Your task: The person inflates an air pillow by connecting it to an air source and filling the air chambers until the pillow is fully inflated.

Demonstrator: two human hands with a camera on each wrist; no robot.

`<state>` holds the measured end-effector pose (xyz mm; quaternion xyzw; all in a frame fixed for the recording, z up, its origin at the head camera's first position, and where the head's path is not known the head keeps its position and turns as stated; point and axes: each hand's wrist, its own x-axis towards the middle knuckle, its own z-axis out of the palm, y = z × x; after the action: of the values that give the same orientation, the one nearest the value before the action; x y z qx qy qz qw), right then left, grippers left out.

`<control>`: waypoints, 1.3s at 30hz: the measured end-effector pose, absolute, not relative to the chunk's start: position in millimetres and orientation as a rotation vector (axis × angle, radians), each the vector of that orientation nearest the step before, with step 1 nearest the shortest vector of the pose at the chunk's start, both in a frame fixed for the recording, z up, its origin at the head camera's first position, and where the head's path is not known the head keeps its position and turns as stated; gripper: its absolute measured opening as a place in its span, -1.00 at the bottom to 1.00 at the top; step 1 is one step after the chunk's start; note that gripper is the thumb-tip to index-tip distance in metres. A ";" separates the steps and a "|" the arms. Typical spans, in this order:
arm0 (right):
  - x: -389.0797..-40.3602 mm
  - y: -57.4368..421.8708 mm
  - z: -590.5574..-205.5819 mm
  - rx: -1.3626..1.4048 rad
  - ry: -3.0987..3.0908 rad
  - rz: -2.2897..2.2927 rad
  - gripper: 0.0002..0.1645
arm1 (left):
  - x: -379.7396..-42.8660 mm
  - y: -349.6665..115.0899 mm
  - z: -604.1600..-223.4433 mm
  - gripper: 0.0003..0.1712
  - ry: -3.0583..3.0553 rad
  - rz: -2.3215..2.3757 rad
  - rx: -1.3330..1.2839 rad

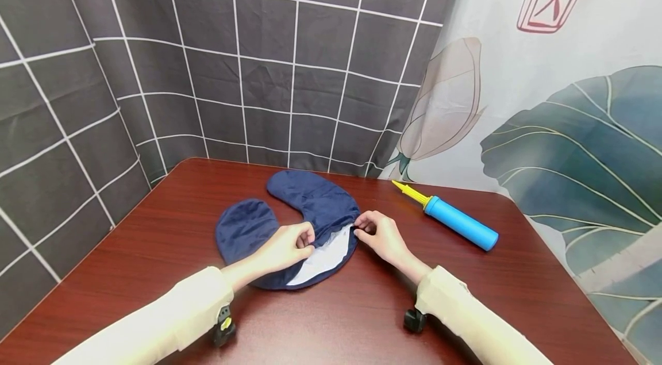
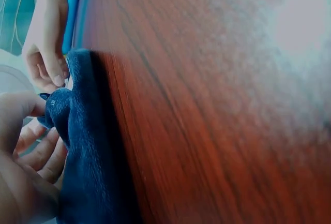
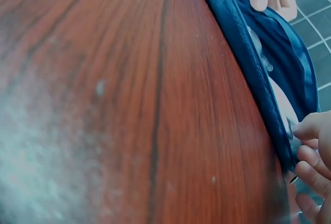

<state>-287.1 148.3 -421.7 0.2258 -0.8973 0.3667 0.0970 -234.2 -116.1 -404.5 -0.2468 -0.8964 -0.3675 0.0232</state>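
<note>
A navy plush U-shaped neck pillow (image 1: 326, 195) lies on the table with its curved side towards me. Along that side its cover gapes, and white material (image 1: 328, 256) shows inside. My left hand (image 1: 287, 245) pinches the upper edge of the opening; in the left wrist view a fold of navy fabric (image 2: 59, 107) sits between its thumb and fingers. At the right end of the opening, my right hand (image 1: 381, 235) pinches the cover's edge. A small metallic piece shows by its fingers in the right wrist view, too small to identify.
A blue hand pump (image 1: 460, 221) with a yellow nozzle lies right of the pillow on the reddish-brown wooden table (image 1: 320, 330). Behind the table hangs a dark grid-patterned curtain (image 1: 269, 83), and a white flower-printed cloth (image 1: 496, 89) hangs on the right.
</note>
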 end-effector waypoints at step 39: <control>-272.4 138.9 -423.5 0.840 -2.715 0.967 -0.78 | -242.3 -126.7 -401.5 -0.63 -2.804 -0.803 -0.814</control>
<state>-272.4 138.9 -423.5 0.2791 -0.9023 0.3212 0.0696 -242.3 -126.7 -401.5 -0.2684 -0.9245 -0.2649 0.0565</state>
